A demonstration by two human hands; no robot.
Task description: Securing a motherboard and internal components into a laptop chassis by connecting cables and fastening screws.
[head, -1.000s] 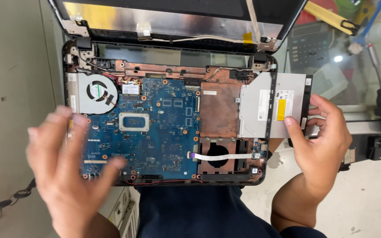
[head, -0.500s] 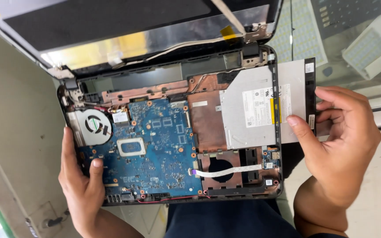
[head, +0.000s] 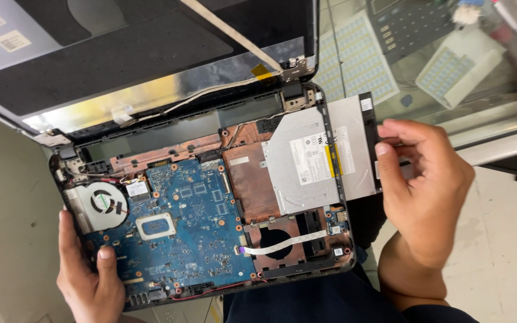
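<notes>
Right hand (head: 426, 191) clamped on the outer edge of the silver optical drive (head: 324, 158), thumb and fingers pinching its black bezel, drive jutting partway out of the opened laptop base (head: 210, 239). Left hand (head: 88, 275) gripping the near-left corner, thumb pressed on the blue motherboard (head: 192, 227) just below the cooling fan (head: 100, 203).

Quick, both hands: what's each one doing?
Left hand: closed on the opened black laptop base.
Right hand: closed on the silver optical drive.
</notes>
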